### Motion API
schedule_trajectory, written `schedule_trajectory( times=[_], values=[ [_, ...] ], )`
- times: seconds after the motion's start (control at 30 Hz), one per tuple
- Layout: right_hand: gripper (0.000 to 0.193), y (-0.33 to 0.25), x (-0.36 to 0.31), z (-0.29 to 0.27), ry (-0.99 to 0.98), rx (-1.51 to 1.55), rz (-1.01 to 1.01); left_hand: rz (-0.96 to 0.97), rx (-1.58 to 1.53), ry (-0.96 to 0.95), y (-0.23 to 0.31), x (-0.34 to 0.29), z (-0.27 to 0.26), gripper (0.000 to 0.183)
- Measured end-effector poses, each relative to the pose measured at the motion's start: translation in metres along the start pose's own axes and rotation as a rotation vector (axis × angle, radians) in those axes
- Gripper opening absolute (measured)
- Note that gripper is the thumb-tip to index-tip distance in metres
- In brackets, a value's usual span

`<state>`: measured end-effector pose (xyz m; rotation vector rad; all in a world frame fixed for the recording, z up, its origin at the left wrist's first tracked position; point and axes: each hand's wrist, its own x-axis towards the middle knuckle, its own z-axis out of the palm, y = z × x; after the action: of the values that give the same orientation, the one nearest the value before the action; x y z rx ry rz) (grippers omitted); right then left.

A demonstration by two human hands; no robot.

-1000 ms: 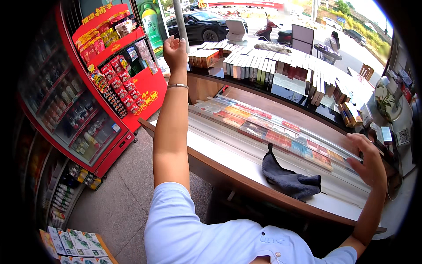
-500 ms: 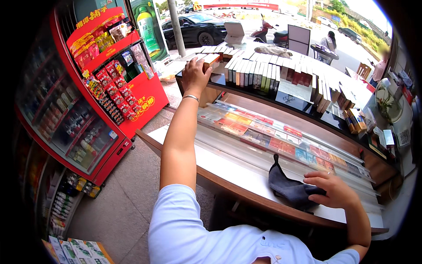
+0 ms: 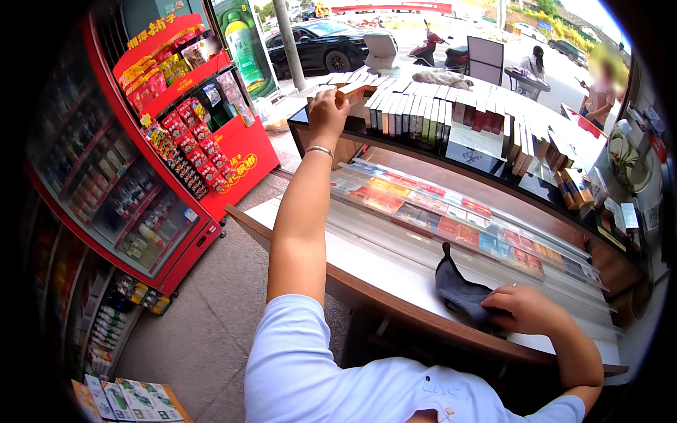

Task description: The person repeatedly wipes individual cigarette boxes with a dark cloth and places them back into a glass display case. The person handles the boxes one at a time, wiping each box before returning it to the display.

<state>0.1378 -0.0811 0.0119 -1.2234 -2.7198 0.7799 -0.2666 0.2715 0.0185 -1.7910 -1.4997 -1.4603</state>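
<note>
Left hand (image 3: 328, 111) has reached further out since the earlier frame and now pinches a small box (image 3: 350, 92) at the left end of the box row (image 3: 451, 113) along the counter (image 3: 395, 271) far edge. Right hand (image 3: 525, 309) has slid in, fingers spread flat on the dark cloth (image 3: 458, 289) near the counter's front edge, right side.

**Changes: hands and cloth**

Left hand (image 3: 328, 111): earlier raised on the pole, now lowered onto the end box (image 3: 350, 92) of the upright row. Right hand (image 3: 525, 309): moved in from the counter's far right, now resting on the dark cloth (image 3: 460, 290), which is bunched tighter.
</note>
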Motion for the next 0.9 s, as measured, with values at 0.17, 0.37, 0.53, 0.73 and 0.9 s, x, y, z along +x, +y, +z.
schedule_trajectory(
  times=[0.17, 0.37, 0.53, 0.73, 0.9],
  values=[
    [0.031, 0.001, 0.001, 0.001, -0.038, 0.019, 0.012, -0.442, -0.523, 0.042, -0.023, 0.019, -0.021, 0.032],
    [0.033, -0.008, 0.001, -0.001, -0.053, -0.011, -0.003, -0.869, -0.787, -0.204, -0.022, 0.001, -0.025, 0.025],
    [0.03, -0.003, 0.0, 0.004, -0.065, -0.046, 0.0, -0.943, -0.824, -0.212, 0.006, -0.006, -0.012, 0.027],
    [0.022, 0.003, 0.001, 0.003, 0.112, 0.057, 0.032, -0.692, -0.894, 0.157, -0.014, 0.007, -0.022, 0.029],
    [0.018, 0.008, -0.012, -0.014, 0.483, 0.575, 0.082, -0.501, -1.198, 0.147, 0.072, 0.013, -0.083, 0.03]
  ],
)
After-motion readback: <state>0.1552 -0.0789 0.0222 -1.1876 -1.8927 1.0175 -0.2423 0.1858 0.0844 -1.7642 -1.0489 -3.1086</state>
